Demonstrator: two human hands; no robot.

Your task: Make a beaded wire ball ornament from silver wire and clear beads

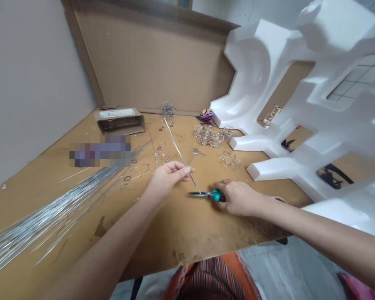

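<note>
My left hand pinches a few thin silvery wires between thumb and fingers, over the middle of the table. Their upper ends point away from me. The lower ends run down to the jaws of a pair of pliers with teal and black handles. My right hand is closed round those handles, low over the table. Whether the jaws grip the wires or only touch them I cannot tell. Just beyond my hands lie small bent wire pieces and a loose wire ring shape.
A long bundle of straight wires spreads across the left of the table. Behind it stands an open cardboard box. Tangled wire shapes and a colourful bird-like figure sit at the back. Large white foam pieces border the right.
</note>
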